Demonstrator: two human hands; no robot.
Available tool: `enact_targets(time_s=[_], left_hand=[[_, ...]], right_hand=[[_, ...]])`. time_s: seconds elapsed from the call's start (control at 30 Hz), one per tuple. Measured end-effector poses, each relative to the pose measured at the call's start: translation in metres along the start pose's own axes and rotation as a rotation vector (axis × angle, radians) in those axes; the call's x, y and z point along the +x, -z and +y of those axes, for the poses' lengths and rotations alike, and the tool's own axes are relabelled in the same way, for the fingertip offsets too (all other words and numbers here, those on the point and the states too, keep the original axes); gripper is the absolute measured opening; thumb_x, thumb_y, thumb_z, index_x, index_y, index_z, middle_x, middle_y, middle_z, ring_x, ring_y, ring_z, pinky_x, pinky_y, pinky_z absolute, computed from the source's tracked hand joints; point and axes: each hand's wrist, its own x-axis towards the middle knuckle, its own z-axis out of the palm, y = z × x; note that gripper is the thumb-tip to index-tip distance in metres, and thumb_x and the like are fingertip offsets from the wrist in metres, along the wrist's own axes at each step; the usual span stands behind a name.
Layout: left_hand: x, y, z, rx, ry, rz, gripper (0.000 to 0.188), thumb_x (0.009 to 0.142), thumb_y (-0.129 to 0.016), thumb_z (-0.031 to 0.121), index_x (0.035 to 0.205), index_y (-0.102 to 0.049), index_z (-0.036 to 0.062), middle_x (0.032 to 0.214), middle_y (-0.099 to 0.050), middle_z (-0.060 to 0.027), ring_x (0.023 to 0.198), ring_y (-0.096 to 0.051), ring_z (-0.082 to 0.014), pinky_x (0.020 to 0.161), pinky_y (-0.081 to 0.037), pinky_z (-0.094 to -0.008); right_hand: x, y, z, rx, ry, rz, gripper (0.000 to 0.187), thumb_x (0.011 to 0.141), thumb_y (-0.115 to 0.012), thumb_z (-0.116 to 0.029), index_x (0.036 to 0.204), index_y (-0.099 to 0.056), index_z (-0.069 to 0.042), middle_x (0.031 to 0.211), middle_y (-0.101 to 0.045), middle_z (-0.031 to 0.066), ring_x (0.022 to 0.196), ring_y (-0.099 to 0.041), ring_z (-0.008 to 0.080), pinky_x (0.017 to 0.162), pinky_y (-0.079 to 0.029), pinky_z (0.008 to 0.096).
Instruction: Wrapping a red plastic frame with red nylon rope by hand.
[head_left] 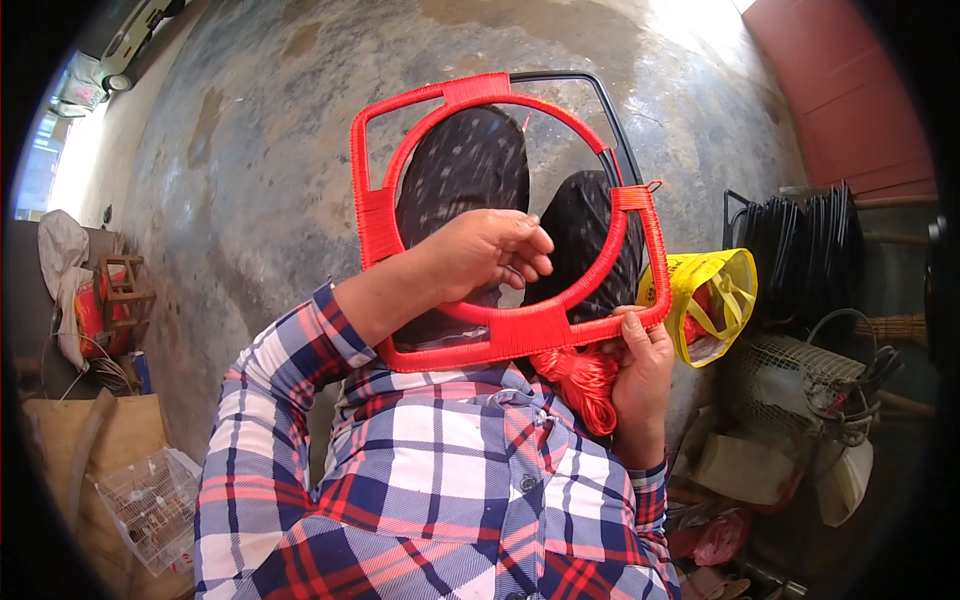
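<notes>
A squarish frame with a round ring inside it [530,335] lies across my lap, mostly wrapped in red cord. Its upper right stretch is bare black tube [615,115]. My left hand [490,248] reaches over the ring's opening with curled fingers, the thumb close to the index finger. Anything pinched there is too fine to make out. Around the frame's lower right corner, my right hand [642,370] is closed with the thumb on top. A looped bundle of red cord [578,385] hangs under the frame's near edge, against that hand. A small cord loop [654,186] sticks out at the right side.
Right of my knee stands a yellow bag [738,300] with red material inside. Beyond it are stacked black frames [800,245] and a wire mesh basket [780,375]. To the left sit a wooden stool [125,290] and a white wire rack [150,505] on cardboard.
</notes>
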Motion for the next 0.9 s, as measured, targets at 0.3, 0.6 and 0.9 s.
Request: enact_targets(time_s=[0.3,0.6,0.9], left_hand=[[0.047,-0.043,-0.007,0.082,0.095,-0.126,0.034,0.098,-0.054,0.031,0.115,-0.057,0.0023,0.103,-0.067,-0.0122,0.089,-0.066,-0.0185,0.077,-0.053,-0.0295],[0.048,-0.067,0.002,0.073,-0.028,-0.054,0.012,0.095,-0.058,0.017,0.097,-0.057,0.0049,0.075,-0.064,-0.0067,0.058,-0.058,-0.0119,0.052,-0.048,-0.0250],[-0.003,-0.060,-0.005,0.351,0.042,-0.121,0.007,0.095,-0.056,0.012,0.098,-0.056,0.0063,0.069,-0.058,-0.0020,0.050,-0.048,-0.0075,0.046,-0.036,-0.0216]], right_hand=[[-0.013,-0.001,-0.002,-0.170,0.054,-0.113,0.013,0.095,-0.062,-0.013,0.100,-0.062,-0.001,0.086,-0.066,0.0024,0.073,-0.058,0.0071,0.068,-0.046,0.0213],[-0.020,0.001,-0.001,-0.308,0.159,-0.277,0.018,0.094,-0.065,-0.013,0.102,-0.063,0.002,0.088,-0.065,0.0008,0.081,-0.059,0.0084,0.073,-0.048,0.0240],[-0.036,-0.003,-0.014,-1.263,0.697,-0.428,0.057,0.065,-0.083,-0.032,0.108,-0.063,-0.002,0.110,-0.062,0.0145,0.098,-0.059,0.0352,0.088,-0.048,0.0427]])
